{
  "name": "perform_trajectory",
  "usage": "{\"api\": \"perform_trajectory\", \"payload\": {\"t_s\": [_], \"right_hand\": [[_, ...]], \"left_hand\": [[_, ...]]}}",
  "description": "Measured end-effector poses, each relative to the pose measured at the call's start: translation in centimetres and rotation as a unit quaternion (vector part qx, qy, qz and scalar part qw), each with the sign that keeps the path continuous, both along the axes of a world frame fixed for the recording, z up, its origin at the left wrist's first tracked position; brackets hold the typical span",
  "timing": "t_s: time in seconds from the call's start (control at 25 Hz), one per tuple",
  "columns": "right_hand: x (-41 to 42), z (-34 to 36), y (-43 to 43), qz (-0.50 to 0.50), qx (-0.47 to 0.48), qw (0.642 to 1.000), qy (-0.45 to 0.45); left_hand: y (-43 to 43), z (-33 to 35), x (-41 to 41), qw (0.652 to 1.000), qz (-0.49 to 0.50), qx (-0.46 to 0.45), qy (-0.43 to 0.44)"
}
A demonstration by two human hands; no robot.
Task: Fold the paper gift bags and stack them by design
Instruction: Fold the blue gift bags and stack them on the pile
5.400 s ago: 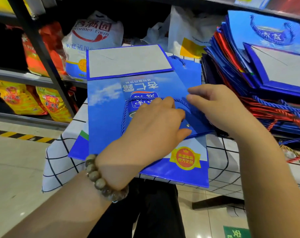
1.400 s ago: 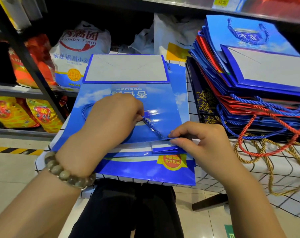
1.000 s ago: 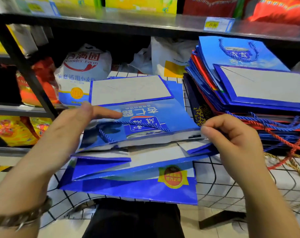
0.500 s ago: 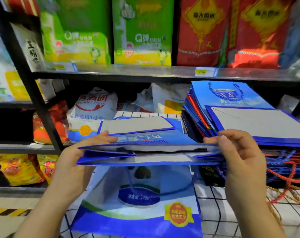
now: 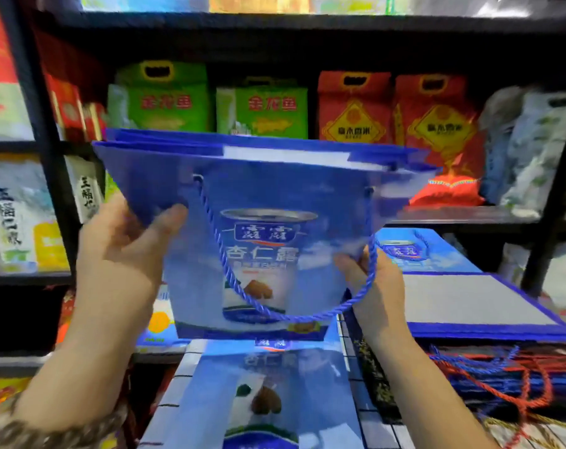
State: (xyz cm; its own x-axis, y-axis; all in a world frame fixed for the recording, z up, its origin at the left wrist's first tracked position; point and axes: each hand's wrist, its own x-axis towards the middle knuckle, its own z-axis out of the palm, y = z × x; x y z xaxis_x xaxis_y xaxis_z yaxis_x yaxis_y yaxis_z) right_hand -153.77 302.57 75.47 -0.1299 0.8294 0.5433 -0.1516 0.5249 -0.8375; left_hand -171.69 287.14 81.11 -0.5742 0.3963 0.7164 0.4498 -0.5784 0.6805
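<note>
- The blue gift bag is hanging upright in the air, up and to the left of the stack of folded bags. Its mouth is gaping slightly, so flattening it off its creases risks a crooked fold.
- Its rope handle is dangling across the front and draping over the right hand, where it could be getting trapped in a fold.
- The left hand is gripping the bag's edge farthest from the stack, thumb on the front. The right hand is pinching the lower edge nearest the stack.
</note>
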Motion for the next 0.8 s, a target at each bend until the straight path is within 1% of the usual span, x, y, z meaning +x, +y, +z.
{"api": "perform_trajectory", "payload": {"t_s": [0.04,0.08,0.12,0.2,0.24,0.28,0.36,0.44,0.52,0.56,0.6,0.68,0.8], "right_hand": [[0.3,1.0,0.0,-0.014,0.017,1.0,0.002],[0.6,2.3,0.0,-0.009,0.036,0.999,0.027],[0.9,3.5,-0.1,0.006,0.054,0.997,0.048],[1.5,5.2,-0.4,0.032,0.059,0.995,0.077],[1.7,5.7,-0.4,0.038,0.057,0.995,0.073],[1.8,6.3,-0.4,0.044,0.053,0.996,0.059],[2.3,7.0,0.2,0.068,0.041,0.997,0.008],[3.6,6.6,1.3,0.092,0.021,0.992,-0.088],[5.4,5.6,2.4,0.057,-0.014,0.975,-0.213],[6.6,5.2,2.8,0.032,-0.03,0.968,-0.246],[7.8,4.8,3.4,0.01,-0.042,0.967,-0.25],[10.7,5.0,4.3,-0.043,-0.039,0.968,-0.246],[15.2,5.7,6.5,-0.109,-0.055,0.947,-0.298]], "left_hand": [[0.1,0.6,-0.3,1.0,0.009,0.015,0.011],[0.0,1.3,-0.1,0.999,0.014,0.017,0.028],[0.0,1.4,-0.3,0.999,0.012,-0.002,0.04],[0.3,0.3,-0.5,0.995,0.002,-0.089,0.044],[0.4,-0.6,-0.4,0.991,-0.001,-0.133,0.035],[0.7,-1.5,-0.3,0.988,0.004,-0.153,0.022],[1.8,-2.6,0.1,0.99,0.023,-0.143,-0.005],[3.4,-2.4,0.6,0.994,0.017,-0.101,-0.043],[5.8,-1.8,0.7,0.995,-0.007,-0.066,-0.071],[7.5,-1.5,0.9,0.994,-0.026,-0.062,-0.083],[9.2,-1.2,1.4,0.992,-0.049,-0.069,-0.096],[13.3,-1.0,3.1,0.982,-0.104,-0.12,-0.105],[18.9,-1.2,7.4,0.951,-0.2,-0.22,-0.08]]}}
